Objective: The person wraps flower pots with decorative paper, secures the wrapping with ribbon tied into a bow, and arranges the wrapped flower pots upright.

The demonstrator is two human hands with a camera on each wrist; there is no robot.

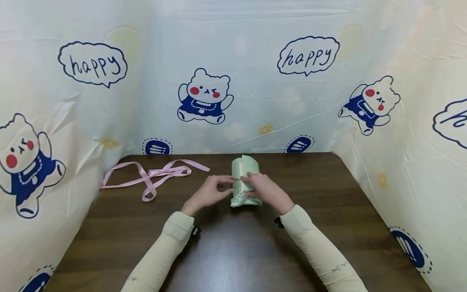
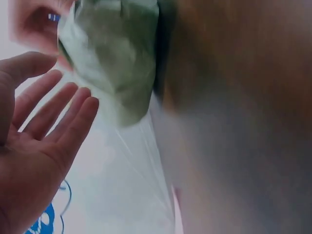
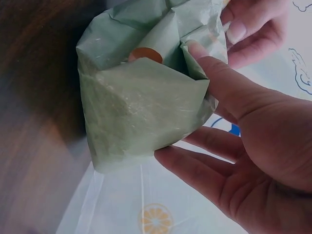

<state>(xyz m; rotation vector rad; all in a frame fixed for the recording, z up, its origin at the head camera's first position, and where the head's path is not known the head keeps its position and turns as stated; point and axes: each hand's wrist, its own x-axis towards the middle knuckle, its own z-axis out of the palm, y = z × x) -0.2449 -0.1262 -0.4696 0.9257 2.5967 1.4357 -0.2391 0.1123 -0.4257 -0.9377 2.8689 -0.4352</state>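
Observation:
A roll-shaped bundle wrapped in light green paper point(image 1: 250, 164) lies near the table's back edge, a pale strip running along its top. Its near end is crumpled. In the right wrist view, the folded paper point(image 3: 146, 105) leaves a gap with something orange-brown inside. My right hand point(image 1: 269, 191) holds the bundle from the right, thumb on a paper fold and other fingers along the side. From the left, my left hand point(image 1: 208, 194) reaches to the bundle with loosely extended fingers. In the left wrist view that hand point(image 2: 46, 139) has its fingers spread beside the paper.
A pink ribbon point(image 1: 146, 178) lies in loose loops at the table's back left. Printed sheeting point(image 1: 255, 101) hangs behind and on both sides of the dark wooden table point(image 1: 226, 259).

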